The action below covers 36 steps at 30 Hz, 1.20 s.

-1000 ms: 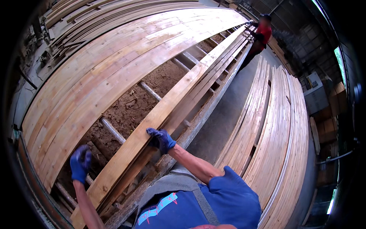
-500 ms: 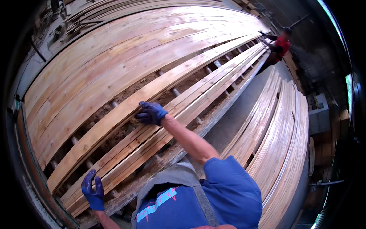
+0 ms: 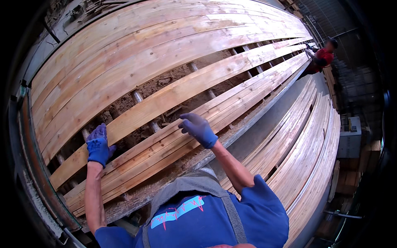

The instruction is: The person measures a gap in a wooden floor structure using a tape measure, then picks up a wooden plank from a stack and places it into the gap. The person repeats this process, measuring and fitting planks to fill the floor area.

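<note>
My left hand (image 3: 98, 144), in a blue-purple work glove, lies over the near end of a single long plank (image 3: 165, 100). Its fingers stretch across the wood toward the far edge, with the thumb apart on the near side. My right hand (image 3: 199, 129), gloved the same way, is above a group of narrower planks (image 3: 173, 142). Its fingers are slightly bent and apart, with nothing held. Between the single plank and this group, metal rollers (image 3: 154, 125) and wood debris show through a gap.
Wide planks (image 3: 136, 62) lie side by side across the far part of the roller table. A metal edge (image 3: 244, 131) bounds its near side. Stacked boards (image 3: 306, 165) stand to the right. At the far end a co-worker in red (image 3: 324, 57) reaches to the planks.
My left hand has moved from beside the near planks onto the single plank. My right hand has come off that plank to above the narrower group. The whole view has shifted slightly.
</note>
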Motion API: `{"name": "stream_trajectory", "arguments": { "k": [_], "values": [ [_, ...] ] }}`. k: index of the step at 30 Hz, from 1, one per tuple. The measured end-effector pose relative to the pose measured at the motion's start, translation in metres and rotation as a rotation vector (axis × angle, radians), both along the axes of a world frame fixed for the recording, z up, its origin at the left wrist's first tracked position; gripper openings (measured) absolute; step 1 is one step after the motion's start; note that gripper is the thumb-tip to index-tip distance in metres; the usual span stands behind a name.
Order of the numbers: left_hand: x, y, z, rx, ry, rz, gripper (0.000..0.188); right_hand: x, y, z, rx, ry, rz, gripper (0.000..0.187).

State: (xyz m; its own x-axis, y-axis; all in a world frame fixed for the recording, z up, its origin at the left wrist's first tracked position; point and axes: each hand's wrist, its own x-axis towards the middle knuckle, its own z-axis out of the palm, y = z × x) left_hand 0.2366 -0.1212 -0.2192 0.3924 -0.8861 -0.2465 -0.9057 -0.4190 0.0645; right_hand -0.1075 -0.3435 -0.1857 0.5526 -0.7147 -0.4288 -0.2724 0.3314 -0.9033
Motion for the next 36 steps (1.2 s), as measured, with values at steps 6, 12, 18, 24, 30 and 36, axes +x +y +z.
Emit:
{"name": "stream_trajectory", "arguments": {
  "k": [6,12,18,24,30,36],
  "values": [
    [-0.036,0.021,0.008,-0.068,-0.047,-0.043,0.101,-0.034,0.02,-0.005,-0.095,0.015,-0.051,0.031],
    [-0.055,0.034,0.014,0.117,-0.054,-0.004,0.095,-0.061,0.041,-0.024,-0.27,0.121,-0.024,0.032],
    [-0.064,0.043,0.024,-0.077,-0.093,-0.015,0.073,-0.08,0.038,0.0,-0.872,0.582,0.593,0.055],
    [-0.104,0.07,0.039,-0.219,0.146,-0.055,0.053,-0.084,0.026,-0.008,-1.007,0.725,0.858,0.059],
    [-0.168,0.151,0.018,-0.057,0.17,0.069,0.056,-0.092,0.02,-0.018,-1.163,0.572,0.918,0.056],
    [-0.13,0.122,0.022,-0.016,0.172,0.026,0.058,-0.067,0.01,-0.027,-1.328,0.546,0.764,0.068]
  ]
}}
